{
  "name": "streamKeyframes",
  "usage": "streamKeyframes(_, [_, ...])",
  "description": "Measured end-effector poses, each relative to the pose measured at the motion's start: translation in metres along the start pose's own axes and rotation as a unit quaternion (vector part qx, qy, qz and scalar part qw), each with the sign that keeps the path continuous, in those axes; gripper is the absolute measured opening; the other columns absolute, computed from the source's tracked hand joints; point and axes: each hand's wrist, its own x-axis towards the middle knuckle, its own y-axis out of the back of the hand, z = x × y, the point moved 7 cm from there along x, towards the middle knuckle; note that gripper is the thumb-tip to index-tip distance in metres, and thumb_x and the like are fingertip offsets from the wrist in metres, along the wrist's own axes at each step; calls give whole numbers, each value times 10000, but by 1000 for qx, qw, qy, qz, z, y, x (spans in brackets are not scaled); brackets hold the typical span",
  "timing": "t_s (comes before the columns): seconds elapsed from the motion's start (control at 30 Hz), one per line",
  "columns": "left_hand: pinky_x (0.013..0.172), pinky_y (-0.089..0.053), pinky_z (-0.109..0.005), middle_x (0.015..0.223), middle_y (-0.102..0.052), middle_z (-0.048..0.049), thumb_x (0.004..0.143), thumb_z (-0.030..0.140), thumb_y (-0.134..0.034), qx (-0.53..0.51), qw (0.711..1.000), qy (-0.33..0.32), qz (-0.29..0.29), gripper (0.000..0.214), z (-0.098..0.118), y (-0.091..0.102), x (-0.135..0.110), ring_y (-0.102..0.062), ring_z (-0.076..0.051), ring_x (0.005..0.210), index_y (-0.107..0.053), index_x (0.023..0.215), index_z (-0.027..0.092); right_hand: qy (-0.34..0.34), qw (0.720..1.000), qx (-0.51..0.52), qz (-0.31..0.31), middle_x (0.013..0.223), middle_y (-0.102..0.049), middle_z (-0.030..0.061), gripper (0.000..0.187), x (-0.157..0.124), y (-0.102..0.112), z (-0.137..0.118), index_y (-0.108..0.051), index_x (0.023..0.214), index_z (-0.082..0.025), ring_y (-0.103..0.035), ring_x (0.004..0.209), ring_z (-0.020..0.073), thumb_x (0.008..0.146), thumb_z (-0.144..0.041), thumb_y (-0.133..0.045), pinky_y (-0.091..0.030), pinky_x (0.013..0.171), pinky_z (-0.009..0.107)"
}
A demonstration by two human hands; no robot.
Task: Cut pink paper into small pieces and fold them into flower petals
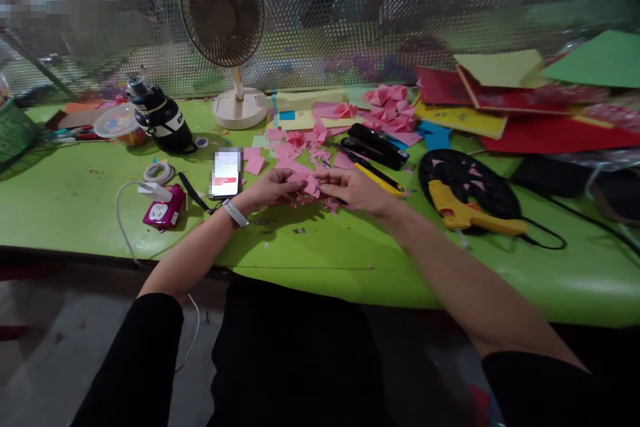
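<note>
Between my two hands is a folded piece of pink paper [311,185], held just above the green table [320,247]. My left hand [270,188] pinches it from the left, and my right hand [353,188] grips its right side with the fingertips. Part of the paper is hidden by my fingers. Right behind my hands lie loose pink paper scraps [285,150] and a pile of pink paper flowers [390,107]. A yellow box cutter [383,180] and a black stapler [375,145] rest beyond my right hand.
A yellow glue gun [470,213] lies on a black round tray [465,173] at right. To the left are a phone [226,173], a purple power adapter [164,209], a tape roll [159,172] and a black bottle [163,117]. A fan [240,109] stands behind.
</note>
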Motion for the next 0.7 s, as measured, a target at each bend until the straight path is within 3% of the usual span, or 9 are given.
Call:
streamKeyframes(0.47, [620,-507,-201,768,-669,-8,919,215,-653,16,1000,-21,-2,124,2,-1,0,-631,-58,640,-598,853,126,10,999,40,-2,1006,-731,77,408,0,-2,0,-717,1182,-201,-670,837,158,804,-352,-730,-563,734,322])
streamKeyframes(0.7, [674,-532,-238,771,-678,-9,889,314,-689,35,998,-54,10,212,0,1,2,-650,-78,675,-607,889,118,8,999,47,20,969,-744,79,355,-2,-6,-7,-726,1150,-183,-681,819,161,811,-288,-707,-576,746,324])
